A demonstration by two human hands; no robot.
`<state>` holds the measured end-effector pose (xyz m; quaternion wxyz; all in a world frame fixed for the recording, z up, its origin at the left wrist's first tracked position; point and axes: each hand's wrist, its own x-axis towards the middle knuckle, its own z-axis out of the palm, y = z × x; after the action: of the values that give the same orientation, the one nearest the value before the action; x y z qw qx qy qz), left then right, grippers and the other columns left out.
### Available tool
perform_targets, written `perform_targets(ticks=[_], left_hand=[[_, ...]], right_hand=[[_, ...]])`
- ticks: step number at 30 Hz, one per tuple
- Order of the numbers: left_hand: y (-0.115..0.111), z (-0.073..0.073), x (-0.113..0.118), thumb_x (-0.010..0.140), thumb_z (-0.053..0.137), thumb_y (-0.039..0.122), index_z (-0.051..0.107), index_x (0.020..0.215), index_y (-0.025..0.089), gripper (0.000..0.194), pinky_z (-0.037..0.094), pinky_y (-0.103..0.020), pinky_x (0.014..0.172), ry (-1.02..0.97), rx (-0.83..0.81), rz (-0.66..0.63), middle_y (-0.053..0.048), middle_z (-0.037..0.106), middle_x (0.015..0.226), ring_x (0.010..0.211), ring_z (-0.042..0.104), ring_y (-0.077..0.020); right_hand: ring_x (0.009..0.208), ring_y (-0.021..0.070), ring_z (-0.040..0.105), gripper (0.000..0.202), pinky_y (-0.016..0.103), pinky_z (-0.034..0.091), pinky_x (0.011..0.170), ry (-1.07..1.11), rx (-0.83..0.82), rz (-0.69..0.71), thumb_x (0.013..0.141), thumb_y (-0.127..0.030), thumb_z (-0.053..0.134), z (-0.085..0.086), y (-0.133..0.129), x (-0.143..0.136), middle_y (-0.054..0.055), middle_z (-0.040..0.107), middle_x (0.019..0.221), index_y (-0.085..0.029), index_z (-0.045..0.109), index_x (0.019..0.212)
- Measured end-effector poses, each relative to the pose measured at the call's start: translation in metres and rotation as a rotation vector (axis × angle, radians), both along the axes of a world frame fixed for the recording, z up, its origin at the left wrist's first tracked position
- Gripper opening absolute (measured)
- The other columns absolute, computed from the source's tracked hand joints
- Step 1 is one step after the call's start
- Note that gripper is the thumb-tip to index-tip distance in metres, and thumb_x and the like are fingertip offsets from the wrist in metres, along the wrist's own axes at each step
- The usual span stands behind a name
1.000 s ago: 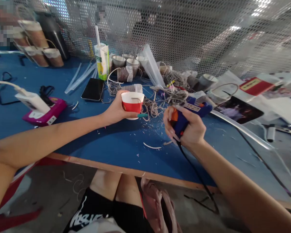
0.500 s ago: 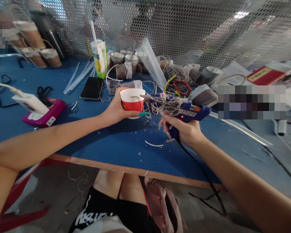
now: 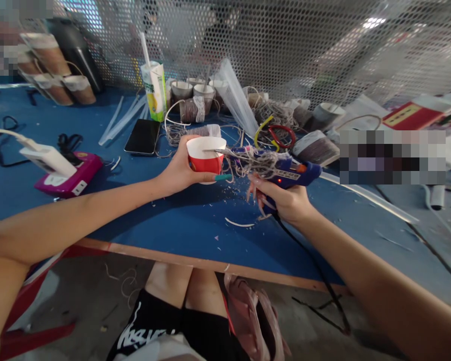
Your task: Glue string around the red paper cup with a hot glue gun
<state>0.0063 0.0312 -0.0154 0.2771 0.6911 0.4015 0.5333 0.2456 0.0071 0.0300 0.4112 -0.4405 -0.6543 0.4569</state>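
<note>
No text reads clearly: lettering on the glue gun (image 3: pixel 288 176), the carton (image 3: pixel 155 94), the red box (image 3: pixel 413 118) and the shorts (image 3: pixel 203 331) is blurred.

The far side of the scene is closed off by a perforated metal screen (image 3: pixel 285 55), its surface pierced by rows of small round holes. Blurred dark and pale shapes are glimpsed through it, too indistinct to be made out. Bright patches (image 3: pixel 374 22) of light are seen at the far right, and a bluish-white glow (image 3: pixel 99 22) at the far left. The space before the screen is filled by a blue-topped table (image 3: pixel 180 228), toned greyer toward the right and bordered along its near side by a brownish edge strip (image 3: pixel 195 262). Below, a grey floor (image 3: pixel 90 296) is strewn with thin pale strands (image 3: pixel 127 286). Red furniture (image 3: pixel 52 332) is partly seen at the near left.
</note>
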Motion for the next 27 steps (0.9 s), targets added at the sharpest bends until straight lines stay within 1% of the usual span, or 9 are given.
perform_targets(ticks=[4,7,12,16,27], left_hand=[[-0.0035,0.0040,0.0032,0.052,0.090,0.038,0.038,0.114,0.024,0.082,0.051,-0.047,0.098,-0.013,-0.032,0.027,-0.007,0.059,0.117,0.115,0.059,-0.0273],[-0.0037,0.0042,0.0037,0.051,0.090,0.037,0.038,0.113,0.024,0.081,0.052,-0.046,0.097,-0.023,-0.030,0.032,-0.007,0.060,0.116,0.114,0.060,-0.0272],[-0.0021,0.0021,0.0031,0.049,0.091,0.039,0.041,0.112,0.024,0.082,0.052,-0.046,0.096,-0.041,-0.013,0.039,-0.006,0.061,0.115,0.113,0.060,-0.0266],[-0.0015,0.0010,0.0028,0.050,0.090,0.041,0.040,0.114,0.024,0.083,0.051,-0.047,0.098,-0.031,-0.010,0.040,-0.006,0.060,0.114,0.114,0.059,-0.0273],[-0.0023,0.0024,0.0019,0.053,0.089,0.040,0.038,0.114,0.024,0.082,0.050,-0.047,0.098,0.003,-0.025,0.018,-0.007,0.058,0.116,0.113,0.059,-0.0263]], right_hand=[[0.037,0.0106,0.045,0.033,0.026,0.036,0.036,-0.018,-0.006,-0.026,0.069,-0.043,0.077,0.0000,0.0002,-0.0002,0.000,0.053,0.046,-0.019,0.060,0.055],[0.037,0.0113,0.046,0.032,0.027,0.037,0.037,-0.028,-0.011,-0.031,0.070,-0.042,0.075,0.0009,0.0000,-0.0002,0.000,0.052,0.046,-0.019,0.060,0.054],[0.038,0.0115,0.046,0.030,0.028,0.038,0.038,-0.033,0.011,-0.021,0.069,-0.041,0.075,0.0024,-0.0002,-0.0008,0.000,0.052,0.046,-0.019,0.060,0.054],[0.037,0.0111,0.045,0.027,0.027,0.036,0.036,-0.012,0.021,-0.024,0.068,-0.038,0.074,0.0019,0.0001,-0.0014,0.000,0.052,0.046,-0.020,0.060,0.054],[0.038,0.0113,0.046,0.028,0.026,0.036,0.037,-0.030,0.042,-0.026,0.068,-0.036,0.072,0.0014,0.0010,-0.0004,0.000,0.052,0.044,-0.020,0.056,0.050]])
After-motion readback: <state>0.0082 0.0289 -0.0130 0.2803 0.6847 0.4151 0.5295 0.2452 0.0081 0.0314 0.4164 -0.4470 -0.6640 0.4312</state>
